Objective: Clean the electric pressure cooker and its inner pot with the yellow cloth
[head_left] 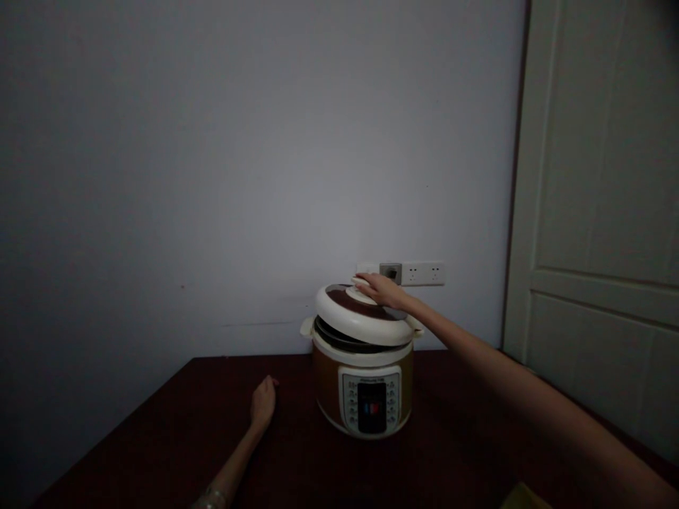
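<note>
An electric pressure cooker (327, 375) with a gold-brown body, white trim and a front button panel (371, 401) stands on the dark red table. Its white-rimmed lid (361, 324) sits tilted, raised at the left and lower at the right. A dark inner rim shows in the gap beneath it. On top, my right hand (382, 288) is closed around the lid's knob, fingers partly hidden. My left hand (264, 401) rests on the table to the left of the cooker, apart from it, fingers curled in and nothing visible in them.
Behind the cooker, wall sockets (423, 273) and a grey plug or switch plate (390, 273) are set in the pale wall. A panelled door (594, 212) stands at the right. Something yellowish (524, 498) pokes in at the bottom edge of the dark red table (212, 396).
</note>
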### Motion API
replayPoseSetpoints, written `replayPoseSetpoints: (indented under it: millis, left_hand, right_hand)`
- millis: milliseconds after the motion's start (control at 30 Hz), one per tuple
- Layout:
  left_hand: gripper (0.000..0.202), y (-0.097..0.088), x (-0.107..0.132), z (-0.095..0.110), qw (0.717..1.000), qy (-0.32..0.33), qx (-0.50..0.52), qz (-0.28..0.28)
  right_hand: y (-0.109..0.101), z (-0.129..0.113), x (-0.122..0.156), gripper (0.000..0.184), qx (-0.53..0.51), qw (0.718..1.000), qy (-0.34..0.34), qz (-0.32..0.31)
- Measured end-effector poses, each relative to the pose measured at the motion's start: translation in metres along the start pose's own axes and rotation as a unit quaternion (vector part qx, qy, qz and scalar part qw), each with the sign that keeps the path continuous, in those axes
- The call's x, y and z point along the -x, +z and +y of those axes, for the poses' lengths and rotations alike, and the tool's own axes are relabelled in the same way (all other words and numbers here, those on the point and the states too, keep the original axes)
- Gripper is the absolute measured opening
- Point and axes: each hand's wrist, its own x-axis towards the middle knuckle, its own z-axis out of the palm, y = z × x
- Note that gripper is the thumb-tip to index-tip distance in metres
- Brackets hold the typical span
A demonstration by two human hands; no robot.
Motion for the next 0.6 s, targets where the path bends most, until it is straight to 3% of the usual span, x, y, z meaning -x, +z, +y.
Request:
replayPoseSetpoints:
  millis: [600]
  left_hand:
    - [0.038,0.003,-0.002,-0.004,1.000,0.007,0.023,0.011]
  right_hand:
    - [0.005,-0.030,0.007,0.049,0.135,0.987,0.019,-0.082]
